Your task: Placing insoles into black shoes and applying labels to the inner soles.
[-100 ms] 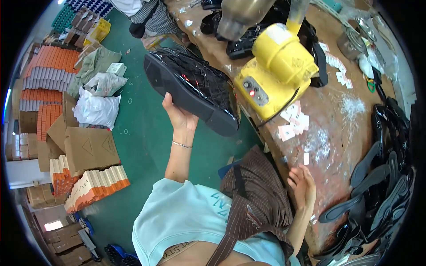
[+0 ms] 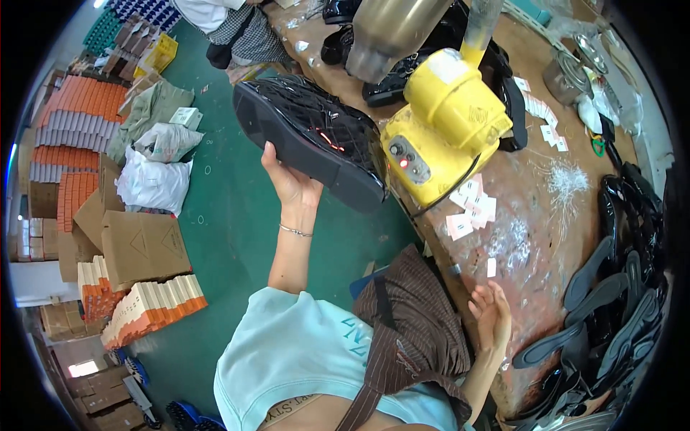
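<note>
A glossy black shoe (image 2: 327,129) with a woven-look upper and a thick dark sole is in my left hand (image 2: 293,185). The hand grips it from below, thumb along the side of the sole. The toe end of the shoe comes close to a yellow machine (image 2: 449,122) with a control panel and a red light, standing at the bench edge. My right hand (image 2: 491,316) is raised by the bench with its fingers loosely apart and holds nothing that I can see. Just beyond its fingertips lies a small white label (image 2: 491,268).
A metal nozzle (image 2: 388,43) hangs beside the machine. On the bench lie pink-and-white labels (image 2: 472,208), grey insoles (image 2: 596,298) and more black shoes (image 2: 392,86). Cartons (image 2: 147,244) and stacked orange boxes (image 2: 90,104) stand on the left. Another person (image 2: 248,39) is at the far side.
The view has shifted slightly, so the bench and machine sit a little lower. The shoe remains in my left hand, and my right hand keeps its place by the white label.
</note>
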Motion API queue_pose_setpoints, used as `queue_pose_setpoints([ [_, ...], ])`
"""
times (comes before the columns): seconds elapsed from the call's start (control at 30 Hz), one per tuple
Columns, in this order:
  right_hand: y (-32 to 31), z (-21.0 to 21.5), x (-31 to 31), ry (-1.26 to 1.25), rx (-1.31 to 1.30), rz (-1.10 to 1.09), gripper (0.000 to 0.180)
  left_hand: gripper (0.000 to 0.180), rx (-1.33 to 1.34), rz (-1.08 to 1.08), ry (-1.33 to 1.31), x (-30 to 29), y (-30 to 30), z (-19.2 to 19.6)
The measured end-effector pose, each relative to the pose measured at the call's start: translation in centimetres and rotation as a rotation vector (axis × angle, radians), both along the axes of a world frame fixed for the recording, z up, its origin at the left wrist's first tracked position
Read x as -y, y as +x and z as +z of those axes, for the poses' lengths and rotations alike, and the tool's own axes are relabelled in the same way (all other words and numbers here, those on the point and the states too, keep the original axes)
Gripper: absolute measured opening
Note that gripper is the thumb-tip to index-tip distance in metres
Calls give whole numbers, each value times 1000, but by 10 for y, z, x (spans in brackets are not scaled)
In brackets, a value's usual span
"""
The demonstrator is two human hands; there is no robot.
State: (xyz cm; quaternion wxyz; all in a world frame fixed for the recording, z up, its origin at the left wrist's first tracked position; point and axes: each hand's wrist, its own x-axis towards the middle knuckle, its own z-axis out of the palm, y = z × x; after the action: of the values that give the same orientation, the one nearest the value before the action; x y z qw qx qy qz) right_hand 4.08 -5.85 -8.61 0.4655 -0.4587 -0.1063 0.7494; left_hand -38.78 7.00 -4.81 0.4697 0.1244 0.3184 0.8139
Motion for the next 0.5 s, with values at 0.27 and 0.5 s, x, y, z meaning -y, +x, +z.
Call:
queue_pose_setpoints([
  [0.27, 11, -3, -7, -4, 58, -123, 30, 75, -60, -12, 88, -14, 20, 3],
  [0.5, 12, 3, -13, 21, 113, -88, 30, 72, -161, 99, 93, 17, 27, 16],
])
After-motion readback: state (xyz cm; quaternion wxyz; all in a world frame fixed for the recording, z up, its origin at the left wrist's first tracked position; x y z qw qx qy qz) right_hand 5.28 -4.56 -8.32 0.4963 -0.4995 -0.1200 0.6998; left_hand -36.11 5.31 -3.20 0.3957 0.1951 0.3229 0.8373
